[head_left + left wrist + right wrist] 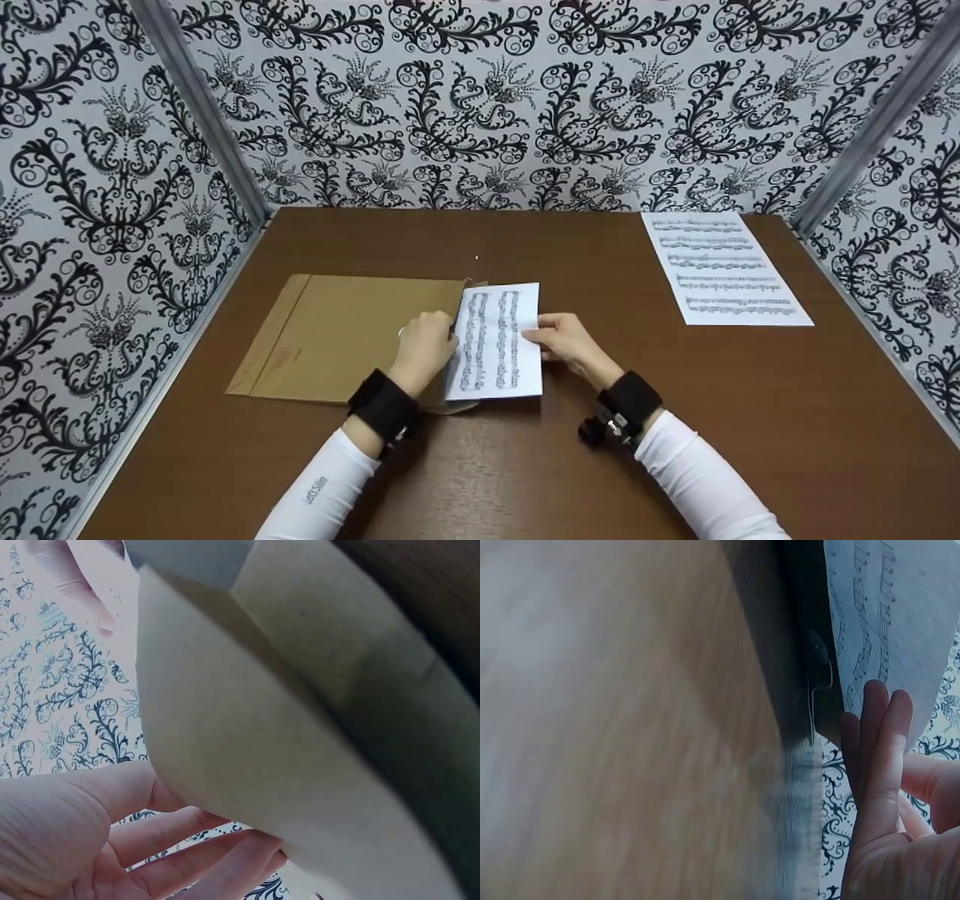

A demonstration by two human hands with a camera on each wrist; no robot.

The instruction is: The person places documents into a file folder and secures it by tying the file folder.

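A brown paper envelope [352, 322] lies on the table with its mouth facing right. My left hand [426, 346] pinches the upper layer at that mouth; in the left wrist view the envelope's lifted brown edge [217, 712] bends up from the thumb and fingers. A white sheet of printed music [499, 345] sticks out of the mouth, its left part hidden inside. At its right edge my right hand [570, 341] grips it between thumb and fingers. The right wrist view shows the sheet's underside [900, 630] and a round fastener with string [819, 649] on the envelope.
Another sheet of music [724, 270] lies flat at the back right of the brown table [585, 255]. Black-and-white patterned walls [480, 105] enclose the table at the back and both sides.
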